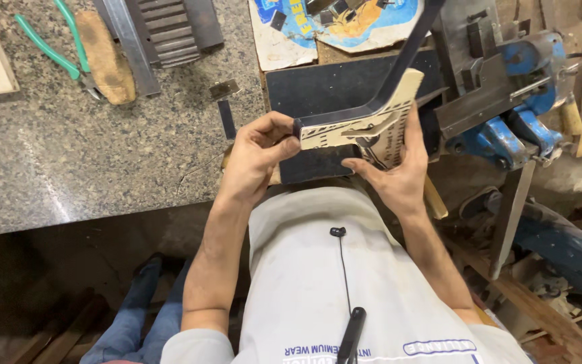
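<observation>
Granite bench (89, 155) below — my left hand (254, 158) pinches the near end of the dark angled metal strip (378, 101), my right hand (392, 175) grips the cardboard template (365, 128) under it — long arm pointing away rightward.

We've got a dark metal bar (399, 64) with a dull matt finish, bent at an angle, lying against a pale cream template (365, 125) that looks like card or thin wood with black print on it. The counter (102, 148) is speckled grey granite, polished enough to catch a soft sheen, and the black board (318, 87) on it looks flat and matt. The vise (506, 101) is blue-painted metal, chipped and grimy, and the pliers (55, 47) have smooth green plastic grips.
</observation>
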